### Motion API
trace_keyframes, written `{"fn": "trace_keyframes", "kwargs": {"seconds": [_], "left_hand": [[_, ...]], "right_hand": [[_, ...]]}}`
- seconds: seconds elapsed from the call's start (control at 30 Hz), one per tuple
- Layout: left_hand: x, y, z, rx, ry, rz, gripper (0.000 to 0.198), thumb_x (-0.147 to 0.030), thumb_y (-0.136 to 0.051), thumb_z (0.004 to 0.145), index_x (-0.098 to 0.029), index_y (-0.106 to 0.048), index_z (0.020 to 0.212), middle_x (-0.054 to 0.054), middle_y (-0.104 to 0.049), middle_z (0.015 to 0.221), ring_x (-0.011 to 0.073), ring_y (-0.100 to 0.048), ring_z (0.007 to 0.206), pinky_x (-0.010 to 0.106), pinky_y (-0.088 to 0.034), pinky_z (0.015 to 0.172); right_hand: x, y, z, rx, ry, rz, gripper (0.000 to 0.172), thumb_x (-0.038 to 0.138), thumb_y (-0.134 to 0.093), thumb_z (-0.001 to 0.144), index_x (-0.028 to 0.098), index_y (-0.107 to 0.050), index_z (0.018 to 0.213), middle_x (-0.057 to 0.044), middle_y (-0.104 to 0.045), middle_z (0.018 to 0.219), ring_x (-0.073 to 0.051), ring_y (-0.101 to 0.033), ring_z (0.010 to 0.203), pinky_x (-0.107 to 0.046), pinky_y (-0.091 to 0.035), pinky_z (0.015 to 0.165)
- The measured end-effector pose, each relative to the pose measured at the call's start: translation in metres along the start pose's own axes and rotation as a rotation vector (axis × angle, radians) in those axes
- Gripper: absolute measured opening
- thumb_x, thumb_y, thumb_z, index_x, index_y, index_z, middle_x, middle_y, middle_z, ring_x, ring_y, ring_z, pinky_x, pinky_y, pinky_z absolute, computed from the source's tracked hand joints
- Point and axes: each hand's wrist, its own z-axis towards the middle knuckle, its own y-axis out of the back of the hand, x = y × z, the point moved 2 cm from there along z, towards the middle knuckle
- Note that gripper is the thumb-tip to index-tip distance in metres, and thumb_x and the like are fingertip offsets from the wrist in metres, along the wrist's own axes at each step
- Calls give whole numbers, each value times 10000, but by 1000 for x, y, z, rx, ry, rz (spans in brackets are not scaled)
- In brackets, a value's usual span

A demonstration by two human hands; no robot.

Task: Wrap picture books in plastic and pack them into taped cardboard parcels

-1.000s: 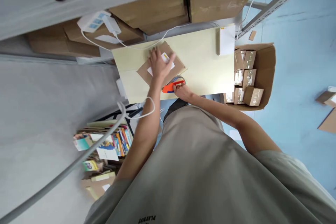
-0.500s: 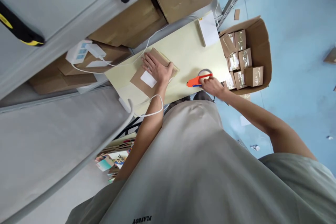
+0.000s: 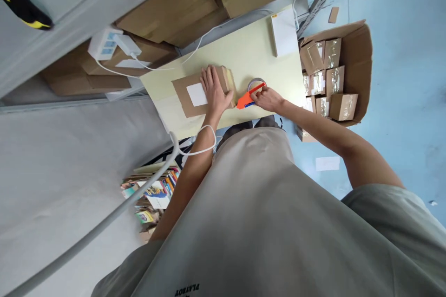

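Note:
My left hand (image 3: 216,90) lies over the right part of a brown cardboard box (image 3: 193,110), its fingers stretched toward the far edge and the thumb apart near the right end. A white label (image 3: 197,94) sits on the box's top, left of the fingers. Clear tape shows at the box's right end. In my right hand (image 3: 268,99) is an orange tape dispenser (image 3: 245,100), held by closed fingers, with a roll of tape at its far side. Its front tip is close to the box's right end; whether they touch, I cannot tell.
The pale yellow tabletop (image 3: 247,51) carries a white flat box (image 3: 284,32) at its far right. Right of it stands a large open carton (image 3: 364,69) with several small taped boxes. A white cable and power strip (image 3: 103,44) lie left, and a grey shelf with cartons runs behind.
The box has turned on the table, its right end now facing the dispenser. My right hand has brought the dispenser leftward, closer to the box. My left hand stays on the box.

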Motion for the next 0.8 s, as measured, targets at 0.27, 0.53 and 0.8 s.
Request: {"fn": "trace_keyframes", "kwargs": {"seconds": [0.27,0.53,0.8], "left_hand": [[-31,-15,-54,101,-26,27,827,-346,-795,867,-265,-613,1669,107,-455,1853,399,-71,1843,585,42,1508],[-31,-18,-54,43,-45,-9,804,-245,-806,775,-265,-702,1572,112,-501,1818,391,-130,1837,576,41,1513],[-33,-19,-55,59,-40,7,816,-271,-781,800,-233,-661,1606,136,-458,1850,391,-85,1843,594,20,1510]], "right_hand": [[33,-9,0,77,276,-46,569,51,-234,1107,-34,-535,1583,-305,-807,1317,-348,-781,1158,-482,-417,1120],[-87,-12,-70,41,-117,50,556,275,-324,1210,-47,-436,1648,-330,-816,1272,-392,-796,1171,-525,-493,1098],[-99,48,-25,-188,-257,59,628,396,-315,1242,-155,-496,1483,-343,-791,1197,-416,-764,1191,-543,-522,1079]]}}
